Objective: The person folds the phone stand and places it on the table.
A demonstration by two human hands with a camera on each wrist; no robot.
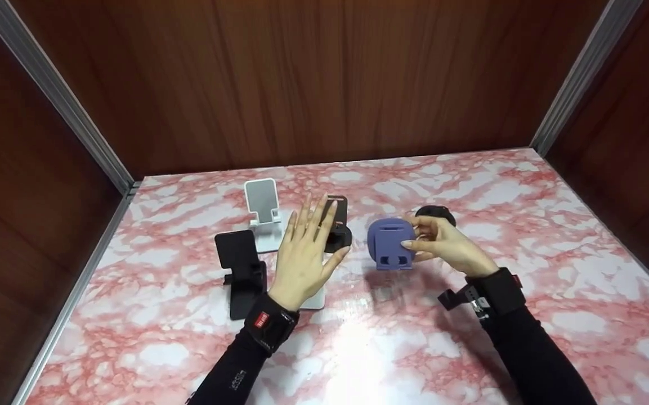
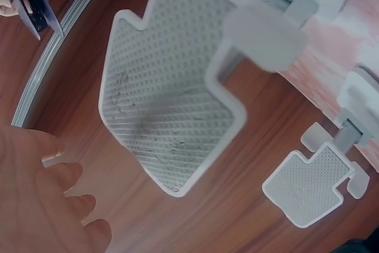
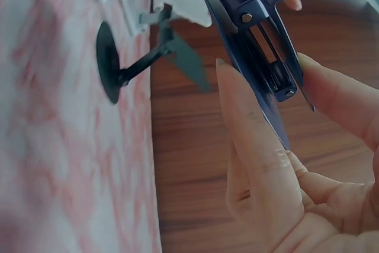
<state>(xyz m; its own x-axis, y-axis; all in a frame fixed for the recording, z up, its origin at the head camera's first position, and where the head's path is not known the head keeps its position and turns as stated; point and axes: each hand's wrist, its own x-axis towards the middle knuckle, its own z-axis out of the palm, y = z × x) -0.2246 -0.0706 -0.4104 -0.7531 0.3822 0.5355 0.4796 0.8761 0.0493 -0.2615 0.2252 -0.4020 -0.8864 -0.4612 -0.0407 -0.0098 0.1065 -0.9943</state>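
Note:
My right hand (image 1: pixel 451 244) pinches a purple folding phone stand (image 1: pixel 393 244) at its right edge, thumb in front and fingers behind, held over the table. In the right wrist view the same stand (image 3: pixel 266 39) looks dark blue, its two plates folded close with a hinged arm between. My left hand (image 1: pixel 304 261) has its fingers straight, back upward, and grips nothing. It hides most of a white phone stand, whose base (image 1: pixel 316 301) shows beside the wrist; that stand's grey padded plate (image 2: pixel 172 81) is large in the left wrist view.
Left of the left hand stands a black phone stand (image 1: pixel 242 275), with a white one (image 1: pixel 262 205) behind it. A black round-based stand (image 1: pixel 336 216) is beyond the left fingers. Past the right hand lies a black round object (image 1: pixel 437 212), partly hidden. Wooden walls (image 1: pixel 324 84) border the marbled table (image 1: pixel 527 225).

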